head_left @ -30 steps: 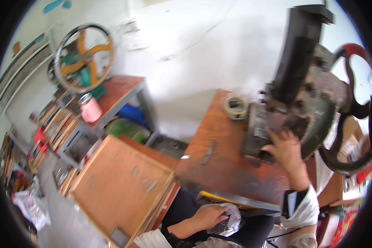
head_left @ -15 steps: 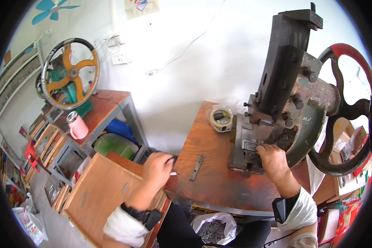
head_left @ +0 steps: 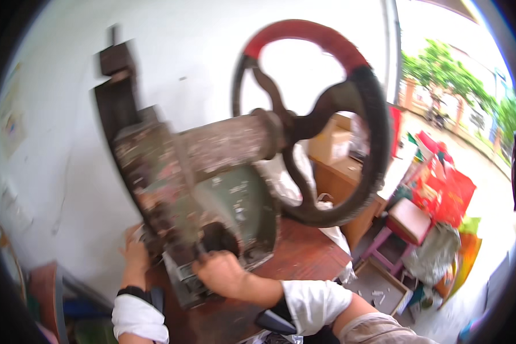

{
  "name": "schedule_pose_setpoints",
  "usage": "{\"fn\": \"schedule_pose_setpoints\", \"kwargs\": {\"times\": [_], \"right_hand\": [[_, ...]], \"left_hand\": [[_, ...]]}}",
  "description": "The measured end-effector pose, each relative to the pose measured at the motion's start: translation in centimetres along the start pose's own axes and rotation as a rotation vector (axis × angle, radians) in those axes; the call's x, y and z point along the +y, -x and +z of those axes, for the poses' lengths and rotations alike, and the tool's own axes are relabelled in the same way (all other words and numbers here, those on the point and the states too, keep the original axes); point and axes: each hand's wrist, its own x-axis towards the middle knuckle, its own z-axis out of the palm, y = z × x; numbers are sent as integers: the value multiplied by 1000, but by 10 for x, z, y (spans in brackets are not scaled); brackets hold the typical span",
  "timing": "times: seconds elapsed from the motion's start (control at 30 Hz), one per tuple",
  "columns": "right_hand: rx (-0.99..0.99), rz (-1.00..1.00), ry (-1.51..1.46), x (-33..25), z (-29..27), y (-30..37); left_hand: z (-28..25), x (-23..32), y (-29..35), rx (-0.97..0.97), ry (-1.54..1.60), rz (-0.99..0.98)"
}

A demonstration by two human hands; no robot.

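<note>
Head view: the press handwheel (head_left: 292, 125) partly hides a brown cabinet (head_left: 339, 182).

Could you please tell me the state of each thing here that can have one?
Press: standing on the table
Handwheel: red rim section uppermost, no hand on it
Left hand: by the press's left side, grip unclear
Right hand: curled at the press's base, hold unclear
Stool: upright
Grey bag: crumpled
Floor tray: open, small pale pieces inside
</note>
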Motion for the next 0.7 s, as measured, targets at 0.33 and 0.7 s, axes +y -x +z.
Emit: {"fn": "schedule_pose_setpoints", "kwargs": {"times": [0.33, 0.7], "right_hand": [[48, 181, 5, 3, -16, 12], [185, -93, 132, 155, -59, 271]], "left_hand": [[-21, 34, -10, 137, 423, 147], [-62, 10, 100, 587, 765, -167]]}}
